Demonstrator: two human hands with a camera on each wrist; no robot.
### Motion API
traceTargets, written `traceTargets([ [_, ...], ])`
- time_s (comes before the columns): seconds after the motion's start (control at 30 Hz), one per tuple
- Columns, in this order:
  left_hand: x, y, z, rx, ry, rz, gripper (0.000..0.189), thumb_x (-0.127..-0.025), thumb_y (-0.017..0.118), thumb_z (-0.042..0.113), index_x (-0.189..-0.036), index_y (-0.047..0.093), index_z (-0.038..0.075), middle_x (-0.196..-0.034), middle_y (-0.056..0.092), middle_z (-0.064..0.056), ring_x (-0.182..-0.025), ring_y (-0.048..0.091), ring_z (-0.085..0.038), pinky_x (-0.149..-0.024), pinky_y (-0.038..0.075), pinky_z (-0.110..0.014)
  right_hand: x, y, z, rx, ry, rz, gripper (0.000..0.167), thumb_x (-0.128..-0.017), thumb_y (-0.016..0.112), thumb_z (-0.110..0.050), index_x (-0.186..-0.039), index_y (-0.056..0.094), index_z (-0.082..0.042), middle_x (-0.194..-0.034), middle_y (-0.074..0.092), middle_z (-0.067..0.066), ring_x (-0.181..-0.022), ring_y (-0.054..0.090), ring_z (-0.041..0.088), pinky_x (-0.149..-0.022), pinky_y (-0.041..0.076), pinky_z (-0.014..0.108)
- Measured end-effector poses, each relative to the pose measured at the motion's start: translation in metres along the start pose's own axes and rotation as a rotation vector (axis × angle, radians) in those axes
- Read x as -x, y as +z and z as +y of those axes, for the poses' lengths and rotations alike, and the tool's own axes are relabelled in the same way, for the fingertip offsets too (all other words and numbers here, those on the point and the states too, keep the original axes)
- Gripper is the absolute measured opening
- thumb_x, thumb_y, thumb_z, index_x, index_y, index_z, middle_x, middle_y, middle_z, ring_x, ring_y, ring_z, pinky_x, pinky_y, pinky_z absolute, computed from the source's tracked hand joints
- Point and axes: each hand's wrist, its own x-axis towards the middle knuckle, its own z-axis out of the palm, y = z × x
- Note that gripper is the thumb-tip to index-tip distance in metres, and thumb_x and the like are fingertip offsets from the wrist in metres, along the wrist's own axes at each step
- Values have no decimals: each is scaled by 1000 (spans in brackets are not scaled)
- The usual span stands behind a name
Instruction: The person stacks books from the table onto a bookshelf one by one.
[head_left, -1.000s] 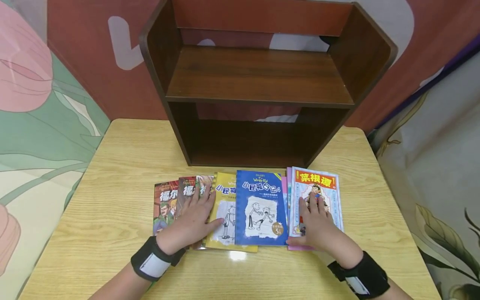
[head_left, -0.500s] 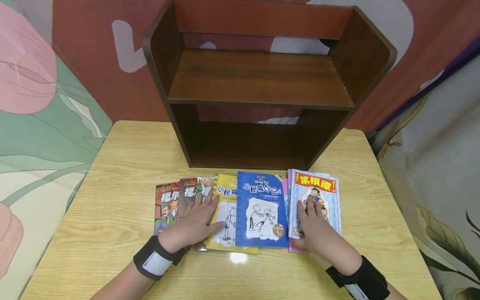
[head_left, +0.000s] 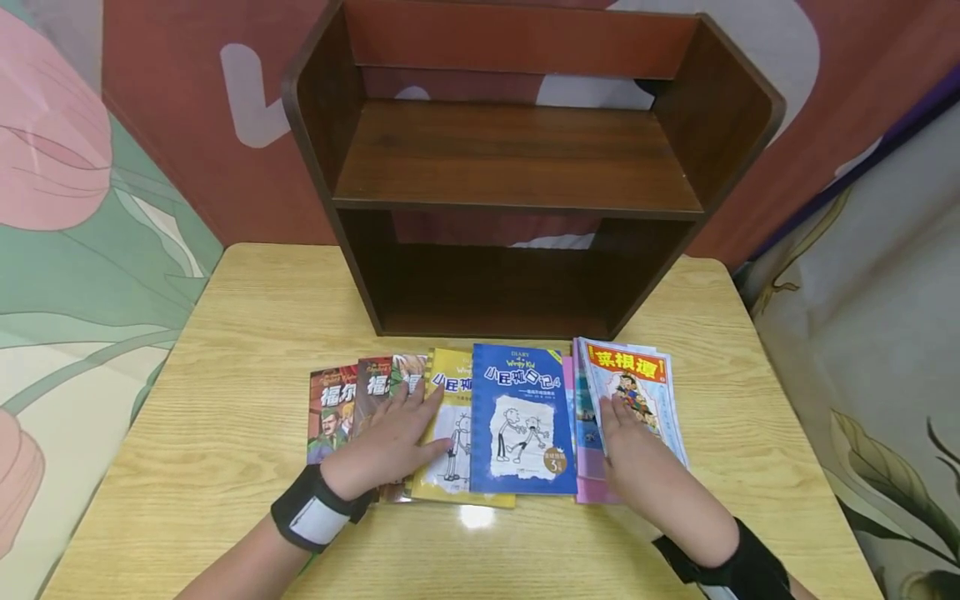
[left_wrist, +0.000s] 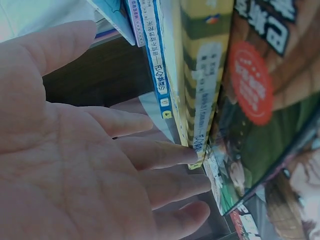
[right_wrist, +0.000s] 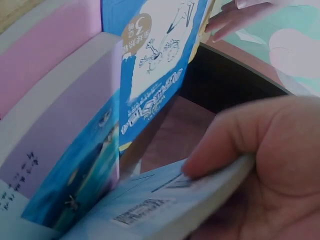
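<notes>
Right hand (head_left: pixel 639 454): it pinches the comic (head_left: pixel 633 371) — thumb on the barcode side, under it, fingers upon the front cover.
Comic: at the right end of the row, tilted, its left edge raised over the purple book (right_wrist: pixel 75 110).
Left hand (head_left: pixel 386 442): fingers extended and a little spread over the brown books (head_left: pixel 370 383), thumb over the yellow book (head_left: pixel 456 417); it grips nothing.
Blue book (head_left: pixel 522 425): between my hands, lying partly upon the yellow book.
Shelf (head_left: pixel 525 158): it stands on the table (head_left: pixel 225 400), just behind the row.
Handling: I judge the comic light and bendable, the cover smooth — it could slide from a loose pinch.
Where to hold: the long left edge, I think, near its middle.
</notes>
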Motion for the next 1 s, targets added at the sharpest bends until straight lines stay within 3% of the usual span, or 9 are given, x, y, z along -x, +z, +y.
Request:
traceTargets([
  [0.23, -2, 0, 4, -49, -13, 3, 82, -90, 53, 55, -151, 23, 10, -156, 17, -17, -144, 10, -40, -113, 15, -60, 6, -12, -4, 41, -49, 169, 50, -82, 48, 13, -132, 45, 13, -135, 47, 31, -124, 47, 44, -98, 42, 55],
  [0.4, -4, -1, 10, -3, 0, 43, 86, -90, 54, 54, -151, 16, 7, -158, 12, -13, -146, 8, -31, -115, 15, -55, 7, -19, -4, -25, -196, 304, 55, -79, 51, 19, -132, 50, 7, -134, 52, 24, -121, 53, 38, -94, 48, 49],
  [0.5, -7, -2, 14, 53, 7, 108, 89, -90, 56, 49, -152, 7, 7, -159, 4, -9, -147, 4, -27, -116, 14, -54, 8, -22, -4, -84, -301, 345, 60, -79, 52, 19, -136, 49, 0, -136, 53, 18, -120, 55, 35, -92, 50, 46],
  [0.6, -9, -4, 18, 89, 17, 195, 96, -89, 60, 45, -152, -2, 9, -159, -7, -5, -147, 2, -24, -115, 16, -53, 9, -24, -5, -125, -430, 336, 60, -83, 56, 13, -139, 48, -8, -139, 52, 11, -121, 55, 31, -91, 50, 45],
  [0.67, -10, -5, 21, 92, 38, 256, 100, -87, 65, 41, -153, -3, 10, -159, -10, -2, -147, 3, -23, -115, 19, -52, 9, -24, -5, -138, -527, 322, 50, -92, 53, 2, -140, 47, -11, -139, 52, 7, -121, 55, 28, -91, 50, 45],
  [0.73, -10, -7, 23, 76, 73, 299, 100, -84, 70, 38, -153, 3, 10, -159, -8, -1, -147, 6, -22, -115, 18, -51, 10, -24, -6, -153, -617, 291, 41, -99, 46, -14, -141, 47, -13, -140, 52, 5, -124, 54, 26, -92, 50, 45],
  [0.83, -9, -9, 27, 22, 139, 326, 91, -82, 73, 35, -152, 21, 11, -160, 6, -3, -146, 15, -23, -115, 17, -52, 10, -23, -8, -159, -690, 247, 44, -103, 28, -28, -142, 45, -16, -142, 50, 0, -126, 52, 22, -92, 50, 46],
  [0.93, -7, -10, 31, -51, 188, 302, 77, -82, 73, 34, -147, 36, 15, -157, 22, -5, -144, 22, -24, -115, 19, -54, 9, -24, -10, -149, -739, 228, 42, -100, 46, -25, -141, 46, -17, -143, 49, -1, -127, 51, 20, -92, 50, 46],
  [1.0, -5, -10, 34, -99, 214, 277, 69, -83, 72, 30, -144, 42, 17, -154, 30, -5, -143, 26, -24, -113, 24, -55, 8, -24, -12, -146, -769, 232, 52, -90, 62, -16, -140, 47, -17, -142, 50, -1, -127, 51, 19, -93, 50, 45],
])
